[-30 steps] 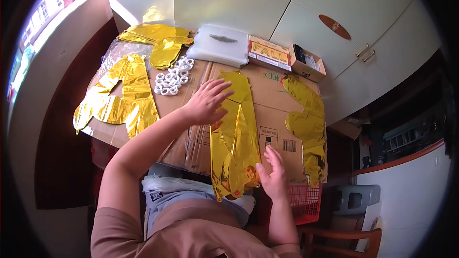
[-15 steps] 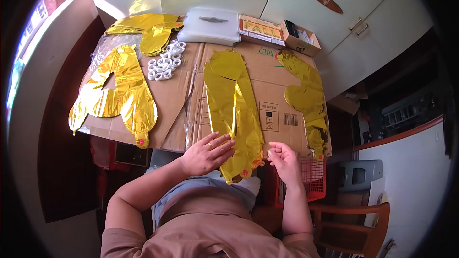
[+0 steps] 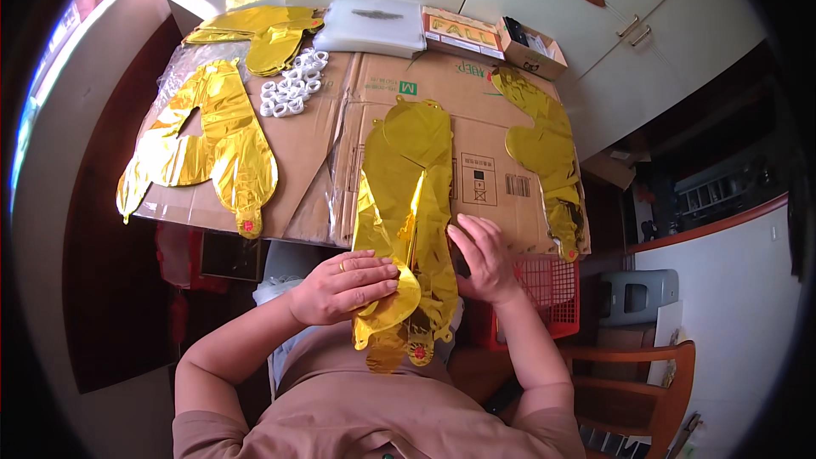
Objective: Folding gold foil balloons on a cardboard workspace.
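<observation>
A flat gold foil balloon (image 3: pixel 408 195) lies lengthwise down the middle of the cardboard sheet (image 3: pixel 476 93), its lower end hanging over the near edge toward my lap. My left hand (image 3: pixel 344 286) rests flat on that lower end, fingers pressing the crumpled foil near the valve. My right hand (image 3: pixel 484 257) touches the balloon's right edge with fingers spread. A ring shows on my left hand.
Another gold balloon (image 3: pixel 208 144) lies at the left, one more (image 3: pixel 544 140) at the right, a folded one (image 3: pixel 259 30) at the back left. White plastic rings (image 3: pixel 293 89), a white packet (image 3: pixel 374 24), two small boxes (image 3: pixel 463 31) line the back. A red basket (image 3: pixel 552 289) and wooden chair (image 3: pixel 637 391) stand at my right.
The middle balloon has been drawn toward me, its lower end now over my lap. My left hand came back from the table's middle onto that end; the right hand stayed by its edge.
</observation>
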